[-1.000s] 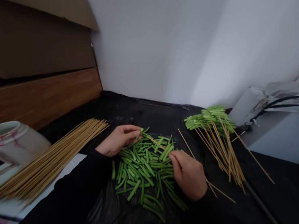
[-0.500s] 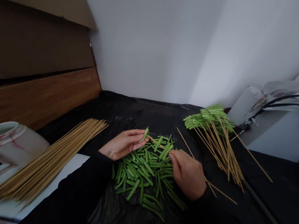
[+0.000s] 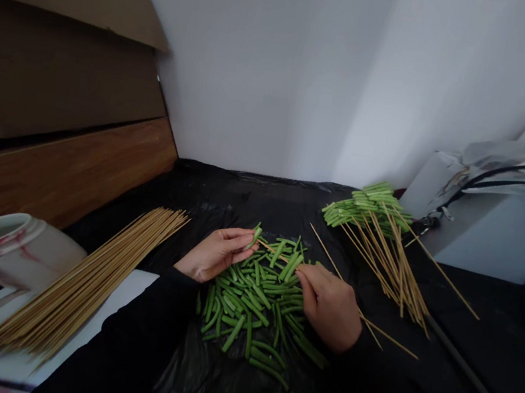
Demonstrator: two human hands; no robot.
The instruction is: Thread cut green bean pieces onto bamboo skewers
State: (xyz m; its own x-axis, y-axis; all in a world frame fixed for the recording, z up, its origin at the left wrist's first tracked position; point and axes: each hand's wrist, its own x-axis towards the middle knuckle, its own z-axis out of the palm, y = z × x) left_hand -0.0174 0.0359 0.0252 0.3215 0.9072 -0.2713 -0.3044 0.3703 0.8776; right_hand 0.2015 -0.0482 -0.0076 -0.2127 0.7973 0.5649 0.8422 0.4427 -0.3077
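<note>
My left hand (image 3: 219, 253) pinches one short green bean piece (image 3: 256, 234) just above the loose pile of cut green beans (image 3: 255, 293) on the black plastic sheet (image 3: 221, 199). My right hand (image 3: 329, 303) is closed on a bamboo skewer (image 3: 389, 341), whose thin tip reaches left to the held bean piece. Both sleeves are black. The skewer's tail sticks out to the right behind my right hand.
A bundle of bare bamboo skewers (image 3: 89, 284) lies at the left, partly on white paper. A white cup with red marks (image 3: 4, 249) stands at the far left by a wooden board. Finished bean skewers (image 3: 378, 234) are heaped at the back right, beside a white bag with black cords (image 3: 509, 179).
My left hand picked a bean piece out of the pile, turned palm up and brought it to the skewer tip. My right hand stayed nearly still.
</note>
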